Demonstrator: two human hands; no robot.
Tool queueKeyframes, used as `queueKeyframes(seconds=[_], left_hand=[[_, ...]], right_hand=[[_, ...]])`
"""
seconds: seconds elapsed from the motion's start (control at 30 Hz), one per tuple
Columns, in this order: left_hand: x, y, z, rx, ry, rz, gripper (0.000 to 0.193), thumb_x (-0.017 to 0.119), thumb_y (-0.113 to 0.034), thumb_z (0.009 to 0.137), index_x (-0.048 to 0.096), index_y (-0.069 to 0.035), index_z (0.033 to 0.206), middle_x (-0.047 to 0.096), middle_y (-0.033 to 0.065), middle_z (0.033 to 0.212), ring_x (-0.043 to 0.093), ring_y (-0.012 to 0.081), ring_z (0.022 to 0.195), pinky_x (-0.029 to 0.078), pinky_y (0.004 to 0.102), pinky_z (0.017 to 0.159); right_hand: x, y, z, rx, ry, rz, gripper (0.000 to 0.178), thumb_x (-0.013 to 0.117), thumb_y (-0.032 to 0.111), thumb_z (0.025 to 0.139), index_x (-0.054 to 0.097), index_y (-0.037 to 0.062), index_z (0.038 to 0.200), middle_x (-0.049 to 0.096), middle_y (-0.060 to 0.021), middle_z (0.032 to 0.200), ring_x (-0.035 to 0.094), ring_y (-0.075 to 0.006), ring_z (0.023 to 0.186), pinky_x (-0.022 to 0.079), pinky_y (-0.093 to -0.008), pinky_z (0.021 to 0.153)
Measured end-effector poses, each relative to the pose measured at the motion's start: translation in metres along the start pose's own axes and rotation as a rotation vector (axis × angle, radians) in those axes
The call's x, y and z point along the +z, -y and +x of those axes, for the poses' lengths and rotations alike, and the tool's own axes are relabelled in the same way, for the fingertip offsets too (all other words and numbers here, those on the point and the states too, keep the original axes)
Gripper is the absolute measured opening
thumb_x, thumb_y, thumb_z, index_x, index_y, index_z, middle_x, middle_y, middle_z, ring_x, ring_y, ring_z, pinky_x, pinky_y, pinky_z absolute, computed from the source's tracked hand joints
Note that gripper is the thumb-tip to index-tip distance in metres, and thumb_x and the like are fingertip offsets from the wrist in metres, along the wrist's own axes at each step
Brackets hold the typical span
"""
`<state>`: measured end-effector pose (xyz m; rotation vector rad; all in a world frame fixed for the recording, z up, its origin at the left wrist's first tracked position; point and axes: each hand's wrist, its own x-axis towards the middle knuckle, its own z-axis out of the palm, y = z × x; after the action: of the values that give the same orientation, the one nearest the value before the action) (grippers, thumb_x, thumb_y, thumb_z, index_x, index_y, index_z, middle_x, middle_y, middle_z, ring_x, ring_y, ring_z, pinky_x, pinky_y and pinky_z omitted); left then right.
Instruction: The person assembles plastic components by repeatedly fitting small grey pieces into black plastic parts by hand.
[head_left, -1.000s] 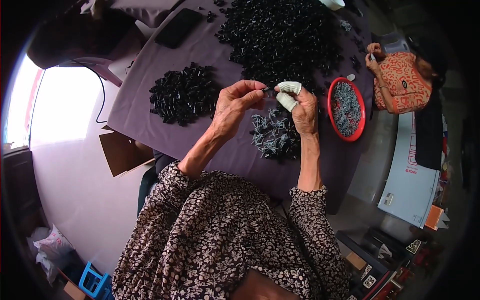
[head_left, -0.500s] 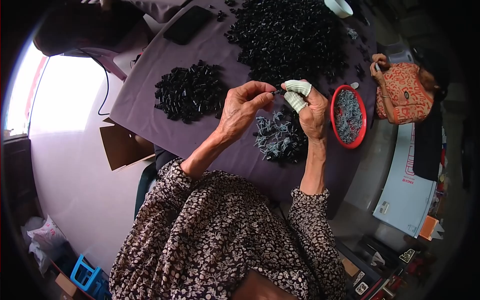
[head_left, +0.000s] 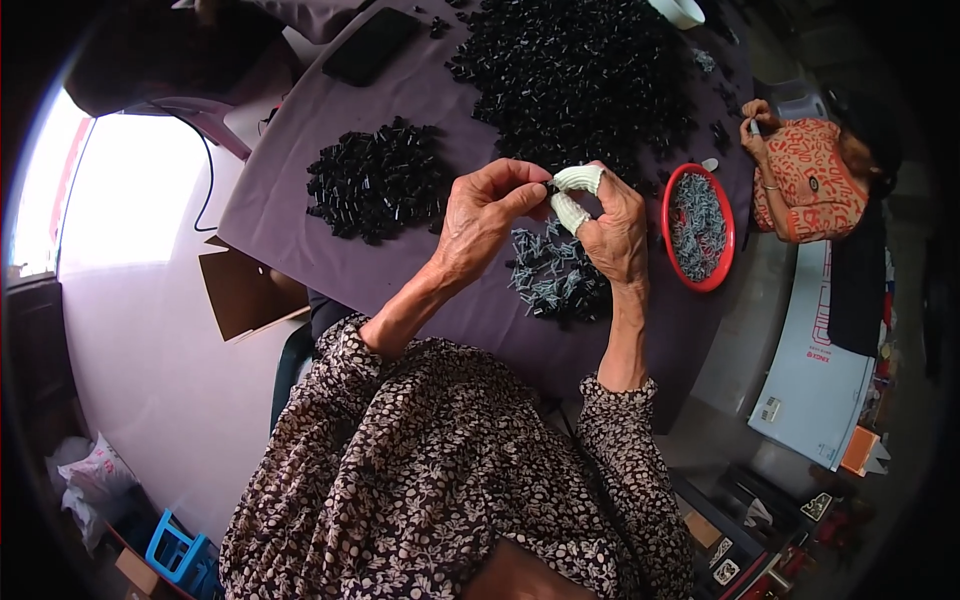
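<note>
Above the purple cloth, my left hand is closed, thumb and forefinger pinching a small black plastic part. White knitted covers sit on the thumb and forefinger of my right hand. Those covered tips are pinched together against the same part; whatever lies between them is too small to make out. Just below the hands is a heap of small grey pins mixed with black pieces. A red oval tray full of similar grey pins stands to the right. Left of my hands lies a pile of black plastic parts.
A much larger black heap covers the table's far side. Near it are a dark flat phone-like object and a white bowl. Another person in an orange patterned top sits at right. A cardboard box stands beyond the table's left edge.
My right hand has moved slightly left, and its covered fingertips have closed in on the black part. My left hand has barely moved.
</note>
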<state>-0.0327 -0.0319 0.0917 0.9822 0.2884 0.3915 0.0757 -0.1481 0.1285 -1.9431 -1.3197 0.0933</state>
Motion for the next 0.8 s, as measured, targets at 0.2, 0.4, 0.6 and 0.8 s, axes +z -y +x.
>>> queueKeyframes(seconds=[0.2, 0.4, 0.6, 0.8], left_hand=[[0.000, 0.001, -0.002, 0.006, -0.021, 0.000, 0.014, 0.059, -0.009, 0.083, 0.060, 0.000, 0.094, 0.062, 0.0043, 0.078, 0.058, 0.0103, 0.073, 0.047, 0.0242, 0.072], [0.000, -0.002, -0.002, 0.022, -0.022, -0.017, 0.013, 0.058, -0.008, 0.084, 0.060, 0.000, 0.093, 0.062, 0.0042, 0.078, 0.058, 0.0105, 0.073, 0.048, 0.0247, 0.072], [0.000, 0.006, 0.000, -0.039, -0.015, -0.198, 0.012, 0.056, -0.007, 0.085, 0.059, 0.000, 0.094, 0.061, 0.0041, 0.085, 0.058, 0.0110, 0.075, 0.049, 0.0260, 0.073], [0.001, 0.007, 0.001, 0.046, -0.101, -0.105, 0.013, 0.057, -0.006, 0.084, 0.058, 0.002, 0.094, 0.061, 0.0051, 0.080, 0.058, 0.0103, 0.071, 0.049, 0.0239, 0.069]], right_hand=[[0.005, 0.003, -0.003, -0.005, -0.046, 0.007, 0.019, 0.063, -0.002, 0.069, 0.059, 0.0006, 0.087, 0.061, -0.0082, 0.079, 0.059, -0.0208, 0.070, 0.046, -0.0278, 0.063], [0.011, 0.000, -0.007, 0.105, -0.110, 0.234, 0.018, 0.062, -0.003, 0.071, 0.059, 0.0005, 0.089, 0.061, -0.0037, 0.081, 0.058, -0.0112, 0.073, 0.046, -0.0230, 0.066], [0.022, 0.000, -0.012, 0.257, -0.179, 0.673, 0.017, 0.060, -0.004, 0.073, 0.059, -0.0002, 0.089, 0.060, -0.0018, 0.084, 0.056, -0.0085, 0.077, 0.045, -0.0209, 0.070], [0.018, 0.008, -0.004, -0.040, -0.151, -0.021, 0.018, 0.062, 0.000, 0.072, 0.059, 0.0002, 0.090, 0.060, -0.0057, 0.081, 0.058, -0.0147, 0.070, 0.046, -0.0263, 0.063]])
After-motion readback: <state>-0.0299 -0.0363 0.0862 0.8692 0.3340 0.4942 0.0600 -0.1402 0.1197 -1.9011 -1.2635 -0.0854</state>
